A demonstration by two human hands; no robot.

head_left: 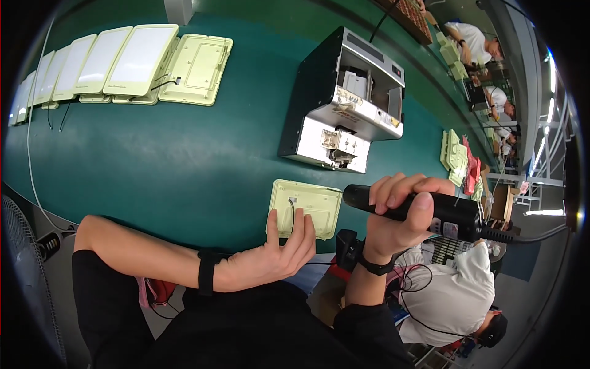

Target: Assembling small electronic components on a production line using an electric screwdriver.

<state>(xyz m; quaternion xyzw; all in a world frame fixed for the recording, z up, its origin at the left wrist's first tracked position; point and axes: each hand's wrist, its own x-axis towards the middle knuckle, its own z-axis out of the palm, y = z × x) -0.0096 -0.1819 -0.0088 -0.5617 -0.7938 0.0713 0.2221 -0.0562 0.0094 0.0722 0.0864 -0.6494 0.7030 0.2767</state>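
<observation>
A pale yellow-green plastic panel [313, 212] lies on the green table in front of me, with a short grey wire near its middle. My left hand [286, 252] rests on its near left part, fingers stretched out and pressing on the surface. In my right hand [409, 206] is a black corded electric screwdriver [393, 205], held almost level. Its thin bit points left at the panel's far right corner; whether it touches a screw there is too small to tell.
Beyond the panel stands a black-and-silver bench machine [347, 98]. Several white-faced panels [138, 61] overlap in a row at the far left, beside a panel lying back side up [196, 69]. A fan [24, 277] stands at left. Co-workers [445, 289] sit to the right.
</observation>
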